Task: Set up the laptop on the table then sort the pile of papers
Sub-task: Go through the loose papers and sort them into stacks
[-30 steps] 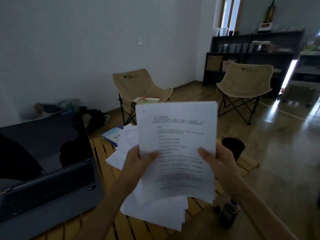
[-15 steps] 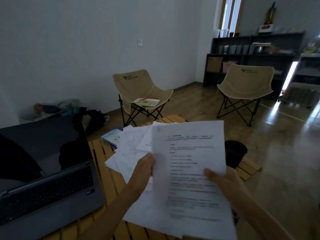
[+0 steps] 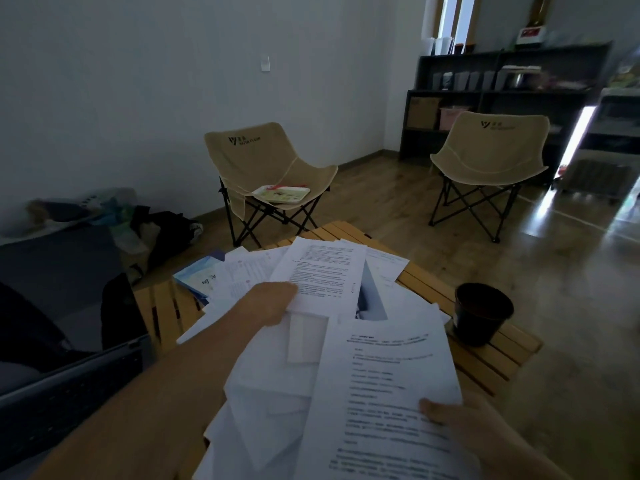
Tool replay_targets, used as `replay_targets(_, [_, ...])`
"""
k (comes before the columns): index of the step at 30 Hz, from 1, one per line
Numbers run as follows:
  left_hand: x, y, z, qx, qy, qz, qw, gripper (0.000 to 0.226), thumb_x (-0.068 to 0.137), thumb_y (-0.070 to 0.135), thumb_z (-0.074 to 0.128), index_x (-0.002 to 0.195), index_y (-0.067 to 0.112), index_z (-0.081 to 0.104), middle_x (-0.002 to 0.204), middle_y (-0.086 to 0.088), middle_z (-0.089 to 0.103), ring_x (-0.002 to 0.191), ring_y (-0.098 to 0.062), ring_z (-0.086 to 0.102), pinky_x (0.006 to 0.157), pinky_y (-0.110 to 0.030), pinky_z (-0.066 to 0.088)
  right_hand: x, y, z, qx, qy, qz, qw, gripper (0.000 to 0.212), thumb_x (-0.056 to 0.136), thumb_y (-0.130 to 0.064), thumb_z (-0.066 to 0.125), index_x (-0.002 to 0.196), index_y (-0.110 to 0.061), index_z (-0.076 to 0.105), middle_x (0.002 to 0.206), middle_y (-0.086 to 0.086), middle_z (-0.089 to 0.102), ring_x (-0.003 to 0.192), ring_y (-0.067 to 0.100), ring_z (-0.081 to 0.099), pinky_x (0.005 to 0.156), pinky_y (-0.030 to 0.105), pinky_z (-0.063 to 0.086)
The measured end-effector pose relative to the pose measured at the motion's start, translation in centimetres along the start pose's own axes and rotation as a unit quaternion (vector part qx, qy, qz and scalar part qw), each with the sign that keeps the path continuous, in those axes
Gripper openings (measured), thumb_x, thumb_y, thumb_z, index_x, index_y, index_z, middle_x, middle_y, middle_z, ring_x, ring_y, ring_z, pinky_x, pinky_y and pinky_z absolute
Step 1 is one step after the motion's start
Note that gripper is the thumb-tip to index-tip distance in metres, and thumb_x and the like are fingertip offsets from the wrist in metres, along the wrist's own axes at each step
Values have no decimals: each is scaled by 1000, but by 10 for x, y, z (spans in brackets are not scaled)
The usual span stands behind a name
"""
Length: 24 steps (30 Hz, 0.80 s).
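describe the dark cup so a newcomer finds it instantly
Start at the wooden slat table in front of the person, with the open laptop at its left end. Follow the spread of papers to the table's far right corner. The dark cup stands there upright, just clear of the sheets: the only round, black thing among flat white paper.

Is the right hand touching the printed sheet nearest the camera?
Touching. The head view shows the right hand with its thumb pressed flat on the printed sheet's lower right edge, with no gap between them.
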State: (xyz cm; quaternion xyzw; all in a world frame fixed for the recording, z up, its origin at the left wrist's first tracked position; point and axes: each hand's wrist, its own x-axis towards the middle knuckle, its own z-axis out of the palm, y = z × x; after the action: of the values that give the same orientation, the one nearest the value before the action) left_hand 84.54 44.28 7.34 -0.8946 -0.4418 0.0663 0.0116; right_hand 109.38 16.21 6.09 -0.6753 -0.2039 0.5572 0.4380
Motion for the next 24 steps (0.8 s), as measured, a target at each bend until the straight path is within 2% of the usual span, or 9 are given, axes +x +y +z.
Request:
replay_targets(2, [-3, -2, 10, 12, 28, 26, 999, 40, 103, 20, 41, 142, 11, 43, 146, -11, 44, 130, -25, 46, 107, -33, 35, -2, -1, 3, -29, 5, 19, 999, 10, 87, 0, 71, 96, 2, 67, 94, 11, 71, 93, 33, 64, 71, 34, 50])
replay_targets(3, [-6, -5, 13, 24, 39, 28, 999, 38, 103, 18, 39, 141, 10, 45, 144, -11, 47, 127, -25, 49, 106, -33, 37, -2, -3, 5, -38, 8, 28, 999, 8, 88, -1, 71, 94, 2, 68, 94, 11, 71, 93, 33, 65, 69, 32, 49])
replay_targets(7, [-19, -16, 15, 41, 133, -28, 990, 30, 101, 12, 38, 126, 16, 55, 121, -8, 63, 103, -22, 63, 87, -32, 49, -1, -7, 10, -57, 10, 47, 997, 10, 86, -3, 74, 93, 0, 68, 105, 15, 70, 107, 38, 63, 97, 43, 49])
replay_targets(12, [-62, -20, -5, -17, 247, -92, 964, 16, 99, 21, 48, 97, 17, 63, 92, -7, 69, 79, -23, 64, 67, -33, 48, -5, 0, 8, -61, 19, 69, 996, 28, 83, -6, 78, 109, 2, 68, 112, 18, 72, 108, 40, 64, 106, 50, 46])
replay_targets(15, [-101, -17, -5, -60, 167, -57, 982, 24, 98, 41, 49, 97, 23, 66, 97, 3, 66, 86, -14, 61, 76, -25, 48, -16, 2, 9, -70, 26, 70, 995, 27, 84, -4, 77, 109, 2, 69, 106, 20, 75, 102, 41, 68, 101, 53, 50])
replay_targets(18, [-131, -6, 9, -82, 87, -59, 991, 27, 102, 37, 45, 111, 22, 65, 109, 4, 65, 92, -9, 59, 80, -21, 43, -30, 1, 10, -105, 64, 64, 990, 20, 87, -6, 74, 104, 5, 69, 101, 20, 73, 97, 40, 67, 97, 50, 51])
replay_targets(20, [-151, 2, 12, -24, 154, -46, 987, 5, 93, 23, 64, 92, 21, 68, 90, 4, 69, 76, -9, 65, 64, -23, 50, -36, 0, 9, -122, 93, 26, 988, 29, 88, -6, 73, 114, 5, 67, 100, 17, 70, 93, 36, 66, 88, 45, 51])
replay_targets(22, [-170, 6, 11, -17, 234, -45, 971, 25, 71, 12, 84, 65, 23, 63, 59, 7, 61, 47, -8, 57, 40, -22, 47, -47, -5, 10, -129, 113, -5, 985, 33, 88, -4, 71, 120, 2, 63, 105, 17, 68, 94, 35, 64, 81, 41, 50])
replay_targets(24, [-190, 24, 3, -14, 279, -53, 959, 30, 73, 7, 80, 62, 24, 58, 54, 7, 54, 43, -9, 51, 40, -26, 44, -67, -13, 13, -117, 98, -6, 988, 24, 90, -1, 67, 113, 0, 61, 97, 15, 65, 86, 34, 61, 67, 36, 46])
